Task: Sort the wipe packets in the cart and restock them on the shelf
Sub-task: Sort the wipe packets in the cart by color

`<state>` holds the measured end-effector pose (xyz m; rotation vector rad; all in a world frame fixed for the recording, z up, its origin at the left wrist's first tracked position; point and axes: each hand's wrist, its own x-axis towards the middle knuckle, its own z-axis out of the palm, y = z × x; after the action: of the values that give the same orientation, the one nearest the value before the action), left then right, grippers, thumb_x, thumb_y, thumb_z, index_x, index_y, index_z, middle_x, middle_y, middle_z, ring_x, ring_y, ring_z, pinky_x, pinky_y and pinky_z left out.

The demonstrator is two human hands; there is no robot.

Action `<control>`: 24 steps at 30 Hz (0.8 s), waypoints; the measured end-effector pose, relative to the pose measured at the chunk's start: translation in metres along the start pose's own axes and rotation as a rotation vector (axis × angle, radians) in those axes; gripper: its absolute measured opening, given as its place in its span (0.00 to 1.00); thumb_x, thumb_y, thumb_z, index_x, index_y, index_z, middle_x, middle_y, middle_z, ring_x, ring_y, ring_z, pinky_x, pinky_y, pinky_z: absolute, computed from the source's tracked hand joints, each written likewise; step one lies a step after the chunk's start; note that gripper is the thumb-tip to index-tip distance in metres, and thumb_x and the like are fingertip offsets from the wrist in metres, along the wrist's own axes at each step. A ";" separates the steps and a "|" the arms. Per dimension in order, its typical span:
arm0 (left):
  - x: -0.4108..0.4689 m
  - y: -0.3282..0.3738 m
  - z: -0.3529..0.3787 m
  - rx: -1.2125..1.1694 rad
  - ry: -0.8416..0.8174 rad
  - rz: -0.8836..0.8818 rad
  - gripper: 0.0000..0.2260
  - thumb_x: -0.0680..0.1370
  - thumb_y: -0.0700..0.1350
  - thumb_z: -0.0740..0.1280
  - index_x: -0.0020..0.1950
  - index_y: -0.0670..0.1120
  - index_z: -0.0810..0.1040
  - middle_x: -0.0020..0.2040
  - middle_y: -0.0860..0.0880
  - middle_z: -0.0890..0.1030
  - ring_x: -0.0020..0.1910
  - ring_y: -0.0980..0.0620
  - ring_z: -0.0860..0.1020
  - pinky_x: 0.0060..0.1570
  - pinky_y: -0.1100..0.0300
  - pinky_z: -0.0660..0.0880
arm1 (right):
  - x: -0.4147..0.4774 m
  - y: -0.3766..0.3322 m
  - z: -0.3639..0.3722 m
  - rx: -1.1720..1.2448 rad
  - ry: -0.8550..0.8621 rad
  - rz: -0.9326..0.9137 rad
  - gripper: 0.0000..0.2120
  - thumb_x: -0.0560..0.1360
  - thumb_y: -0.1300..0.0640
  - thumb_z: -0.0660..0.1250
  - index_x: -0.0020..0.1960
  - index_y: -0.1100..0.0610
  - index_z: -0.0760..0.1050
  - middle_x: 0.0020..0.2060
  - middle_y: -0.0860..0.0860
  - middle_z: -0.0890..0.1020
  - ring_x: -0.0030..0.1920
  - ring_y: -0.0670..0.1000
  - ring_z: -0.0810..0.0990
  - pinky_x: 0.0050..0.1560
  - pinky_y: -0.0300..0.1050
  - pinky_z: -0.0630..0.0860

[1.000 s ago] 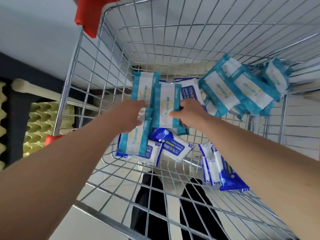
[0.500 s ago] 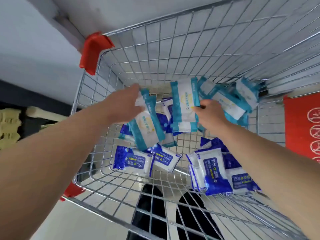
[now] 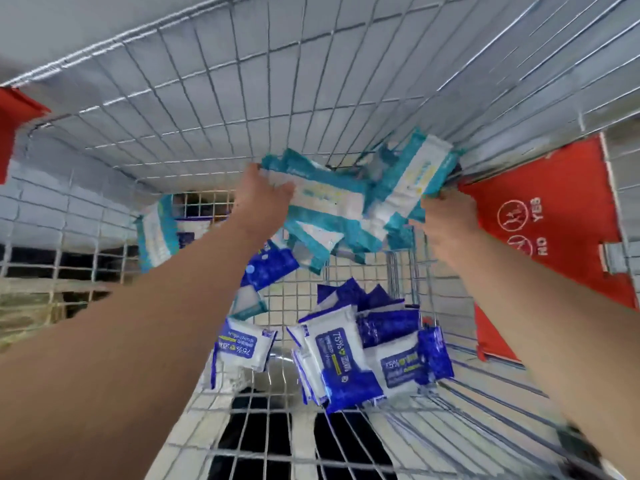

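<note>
Inside the wire cart (image 3: 214, 109), my left hand (image 3: 263, 199) grips teal-and-white wipe packets (image 3: 325, 206) at the far end. My right hand (image 3: 446, 220) holds another teal packet (image 3: 419, 174) pressed against the same pile at the cart's far right corner. One teal packet (image 3: 156, 233) leans against the left wall. Dark blue-and-white wipe packets (image 3: 349, 362) lie in a heap on the cart floor near me, with one more blue packet (image 3: 242, 351) to their left and another (image 3: 266, 265) under my left wrist.
A red plastic child-seat flap (image 3: 554, 237) with YES/NO symbols hangs on the cart's right side. A red corner bumper (image 3: 14, 123) sits at the left rim. My dark shoes (image 3: 263, 441) show through the cart floor.
Both hands have carried teal packets away from the middle toward the far right corner, gathering them with the teal pile. The camera view has shifted right and closer.
</note>
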<state>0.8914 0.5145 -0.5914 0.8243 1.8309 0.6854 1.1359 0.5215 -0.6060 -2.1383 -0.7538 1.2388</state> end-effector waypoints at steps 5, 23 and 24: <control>0.023 -0.016 0.036 -0.139 0.097 -0.198 0.16 0.76 0.39 0.64 0.63 0.39 0.67 0.59 0.38 0.76 0.52 0.41 0.81 0.47 0.48 0.81 | 0.025 0.011 0.006 -0.186 -0.071 -0.084 0.10 0.73 0.63 0.65 0.35 0.54 0.69 0.38 0.57 0.78 0.40 0.53 0.81 0.46 0.50 0.82; 0.026 -0.005 0.037 0.533 -0.178 -0.065 0.21 0.80 0.58 0.59 0.61 0.42 0.73 0.48 0.44 0.79 0.40 0.49 0.78 0.37 0.56 0.76 | 0.024 0.010 0.014 -0.700 -0.104 -0.362 0.14 0.74 0.48 0.64 0.46 0.58 0.80 0.43 0.54 0.83 0.42 0.54 0.80 0.41 0.47 0.78; 0.023 -0.005 0.032 0.592 -0.177 -0.036 0.22 0.80 0.58 0.58 0.61 0.41 0.73 0.49 0.42 0.79 0.41 0.48 0.78 0.38 0.55 0.75 | 0.020 0.012 0.013 -0.707 -0.055 -0.381 0.14 0.74 0.47 0.64 0.47 0.58 0.79 0.43 0.53 0.83 0.42 0.54 0.80 0.41 0.48 0.77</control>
<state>0.9131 0.5325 -0.6199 1.1854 1.8975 0.0275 1.1352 0.5298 -0.6312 -2.3108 -1.7332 0.9030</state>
